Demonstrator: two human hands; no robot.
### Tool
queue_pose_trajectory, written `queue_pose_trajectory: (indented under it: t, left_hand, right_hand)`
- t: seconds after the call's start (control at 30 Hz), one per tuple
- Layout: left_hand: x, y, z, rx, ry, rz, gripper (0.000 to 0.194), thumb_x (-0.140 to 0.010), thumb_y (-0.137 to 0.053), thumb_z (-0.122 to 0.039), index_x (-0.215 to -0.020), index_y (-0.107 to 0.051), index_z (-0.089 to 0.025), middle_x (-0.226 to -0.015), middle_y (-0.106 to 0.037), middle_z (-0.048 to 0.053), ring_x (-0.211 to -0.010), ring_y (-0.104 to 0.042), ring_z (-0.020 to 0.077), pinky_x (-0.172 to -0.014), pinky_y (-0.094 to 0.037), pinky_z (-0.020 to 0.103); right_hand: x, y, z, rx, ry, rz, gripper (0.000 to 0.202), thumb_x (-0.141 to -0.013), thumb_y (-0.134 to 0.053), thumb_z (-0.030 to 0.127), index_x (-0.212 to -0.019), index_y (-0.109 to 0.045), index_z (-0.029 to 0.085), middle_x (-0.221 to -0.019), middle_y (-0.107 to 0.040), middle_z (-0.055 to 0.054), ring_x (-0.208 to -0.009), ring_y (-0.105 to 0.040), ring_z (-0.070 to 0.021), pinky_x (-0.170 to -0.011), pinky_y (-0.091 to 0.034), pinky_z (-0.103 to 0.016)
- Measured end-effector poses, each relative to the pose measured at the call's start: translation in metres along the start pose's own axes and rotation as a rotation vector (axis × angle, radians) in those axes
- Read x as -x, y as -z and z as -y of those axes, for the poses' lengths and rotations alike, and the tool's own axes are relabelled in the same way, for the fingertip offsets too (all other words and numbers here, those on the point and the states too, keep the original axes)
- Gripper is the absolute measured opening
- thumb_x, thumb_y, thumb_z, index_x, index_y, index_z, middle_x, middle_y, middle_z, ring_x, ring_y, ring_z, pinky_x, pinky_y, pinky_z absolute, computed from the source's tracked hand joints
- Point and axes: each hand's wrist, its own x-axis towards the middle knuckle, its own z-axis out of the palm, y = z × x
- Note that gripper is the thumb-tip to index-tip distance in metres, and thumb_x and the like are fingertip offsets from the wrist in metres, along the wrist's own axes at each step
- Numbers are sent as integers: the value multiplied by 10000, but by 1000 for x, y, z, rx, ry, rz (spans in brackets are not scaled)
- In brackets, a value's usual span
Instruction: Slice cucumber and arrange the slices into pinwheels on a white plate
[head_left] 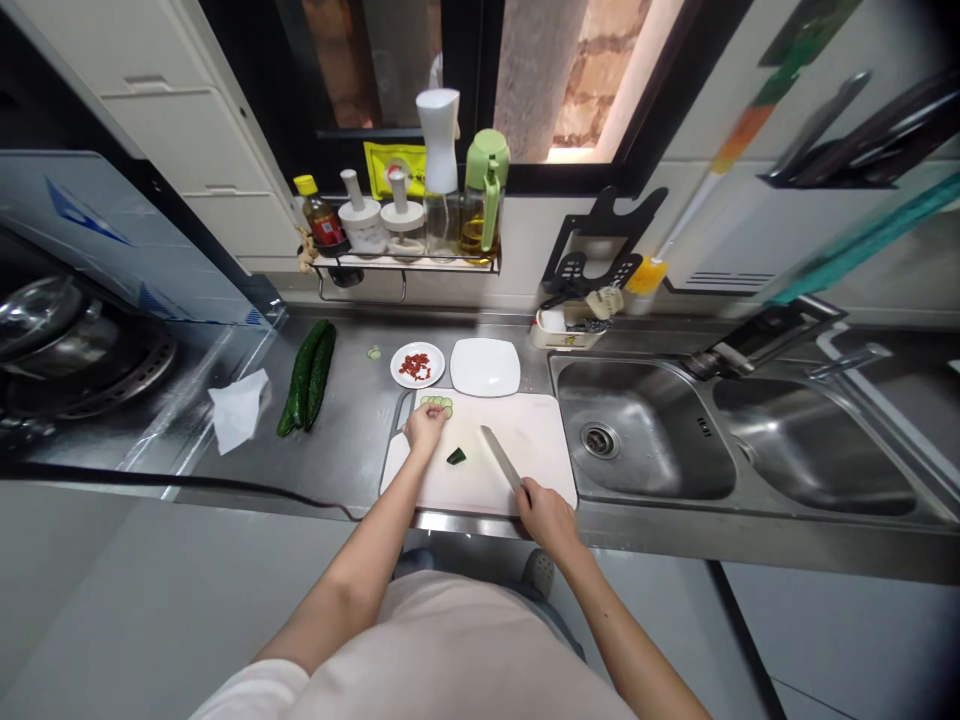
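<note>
My right hand (547, 512) grips a kitchen knife (501, 456) by its dark handle, its blade low over the white cutting board (525, 425) and pointing up and left. Near the board's upper left corner, my left hand (425, 427) has its fingers pinched together at a short row of pale green cucumber slices (435, 402). One slice appears to be at the fingertips. Between the two hands lies a dark green cucumber end piece (456, 456). Behind the board stand a white plate (485, 367) and a small plate with chopped red pieces (415, 366).
Two whole cucumbers (307, 375) and a crumpled white tissue (240, 408) lie to the left. A double steel sink (645, 430) adjoins the board on the right. Above hangs a seasoning rack (409, 262) with bottles. The stove with a pot (52, 330) is far left.
</note>
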Motion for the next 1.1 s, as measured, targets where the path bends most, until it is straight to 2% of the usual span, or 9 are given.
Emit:
queue_pose_trajectory:
  t: [0.27,0.6,0.77,0.93,1.1]
  left_hand:
    - [-11,-10,-16,-80,-60,-38,115,-764,-609,-302,-845,-645,-229,-753,-689,-16,-769,-610,166,-885,-341,357]
    - [-14,-13,-19,-257,-170,-73,138,-805,-541,-232,-896,-646,-229,-784,-680,19,-896,-578,203,-868,-312,348]
    - [-6,-7,-15,-360,-287,-110,185,-849,-511,-264,-925,-678,-244,-971,-683,59,-1000,-524,247,-881,-308,392]
    - [10,-3,-4,-446,-475,-27,230,-865,-494,-254,-967,-698,-278,-1119,-656,55,-1089,-474,267,-924,-296,425]
    - [16,-3,-2,-452,-502,20,277,-870,-473,-242,-1045,-684,-283,-1168,-638,67,-1137,-450,279,-948,-297,440]
  right_hand:
    - [1,-2,-2,4,9,-12,326,-961,-304,345,-1048,-591,219,-935,-701,-92,-887,-654,-203,-693,-381,-269]
    - [-1,0,-3,0,23,-8,330,-959,-293,340,-1024,-592,216,-905,-701,-88,-860,-657,-207,-665,-366,-265]
    - [-1,0,-3,-2,19,10,331,-960,-295,341,-1015,-595,213,-917,-696,-90,-871,-651,-206,-666,-363,-264]
    - [-2,0,-4,-2,22,16,332,-960,-299,344,-1017,-599,212,-918,-695,-93,-860,-648,-204,-667,-364,-265]
    - [-2,-1,-4,-5,22,18,327,-959,-304,341,-1020,-600,216,-919,-695,-87,-864,-649,-195,-670,-365,-258]
